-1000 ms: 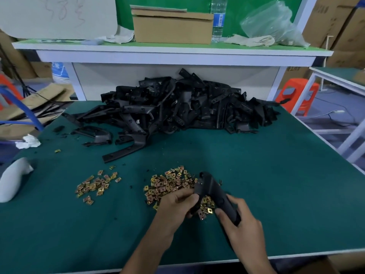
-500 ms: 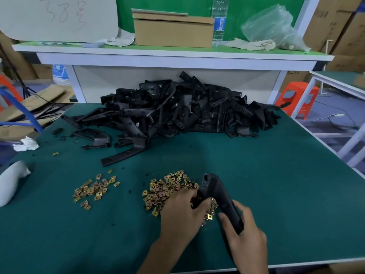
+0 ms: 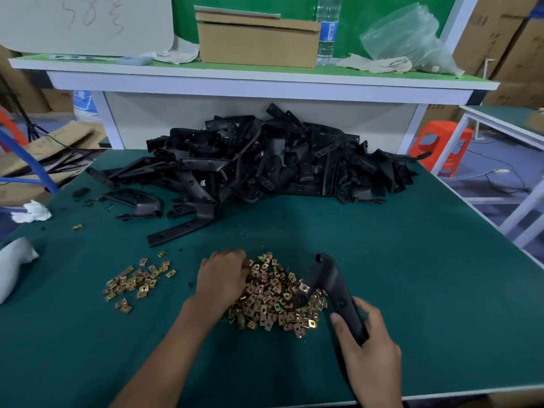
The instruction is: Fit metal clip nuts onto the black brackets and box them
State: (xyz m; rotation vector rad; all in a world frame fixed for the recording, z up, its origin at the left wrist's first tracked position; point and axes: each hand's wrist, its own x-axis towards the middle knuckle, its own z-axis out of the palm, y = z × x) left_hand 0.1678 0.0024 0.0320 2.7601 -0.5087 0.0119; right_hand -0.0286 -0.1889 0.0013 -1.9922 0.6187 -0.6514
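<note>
Right hand [image 3: 368, 343]: clamped round the lower end of one black bracket [image 3: 332, 284], thumb laid across its face, fingers wrapped behind.
Black bracket: raised at a slant, curved upper end pointing away from the person, at the right edge of the clip nut pile [image 3: 273, 298].
Left hand [image 3: 223, 278]: palm down on the left side of the clip nut pile, fingers curled into the nuts. The fingertips are hidden by the back of the hand, so whether they pinch a nut cannot be told.
Clip nut pile: brass-coloured, loose on the green table [image 3: 412, 260], between the two hands.
Second scatter of nuts [image 3: 138, 282]: thinner, left of the main pile and apart from it.
Stray nut [image 3: 77, 227]: alone, near the left table edge.
Bracket heap [image 3: 265, 160]: large tangle of black parts along the far side of the table, well apart from the hands.
Loose long bracket [image 3: 182, 228]: lying flat just in front of the heap.
Cardboard box [image 3: 256, 39]: on the raised shelf behind the heap, lid resting askew on top.
Water bottle [image 3: 326, 28]: upright, just right of the box.
</note>
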